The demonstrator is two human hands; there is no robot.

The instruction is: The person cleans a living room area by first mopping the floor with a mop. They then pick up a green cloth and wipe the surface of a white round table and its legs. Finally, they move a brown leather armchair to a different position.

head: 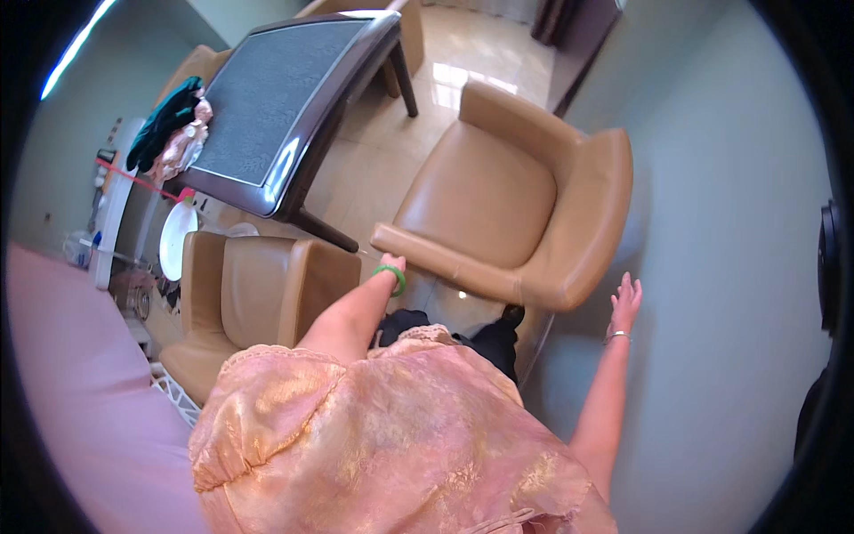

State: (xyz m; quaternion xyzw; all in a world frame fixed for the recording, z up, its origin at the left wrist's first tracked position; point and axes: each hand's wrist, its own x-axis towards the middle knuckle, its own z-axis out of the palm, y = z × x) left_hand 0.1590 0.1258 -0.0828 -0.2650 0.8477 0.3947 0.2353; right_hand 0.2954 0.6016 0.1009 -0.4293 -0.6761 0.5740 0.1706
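Observation:
My left hand (392, 263), with a green bangle (393, 279) at the wrist, is at the front end of the near armrest of a tan leather armchair (480, 193). Its fingers look curled, but whether they grip the armrest is too small to make out. To the right, my right hand (625, 310) is held out with extended fingers and nothing in it. A silver bracelet (618, 335) circles that wrist. Behind the hand is a pale wall (720, 267), and the armchair's backrest lies just beyond it. Whether the fingertips touch the wall is unclear.
A dark-framed table (280, 93) stands ahead on the left, with green and pink cloths (170, 130) at its edge. A second tan armchair (260, 287) is left of me. A white basin (179, 240) and a pink-covered surface (80, 374) lie farther left.

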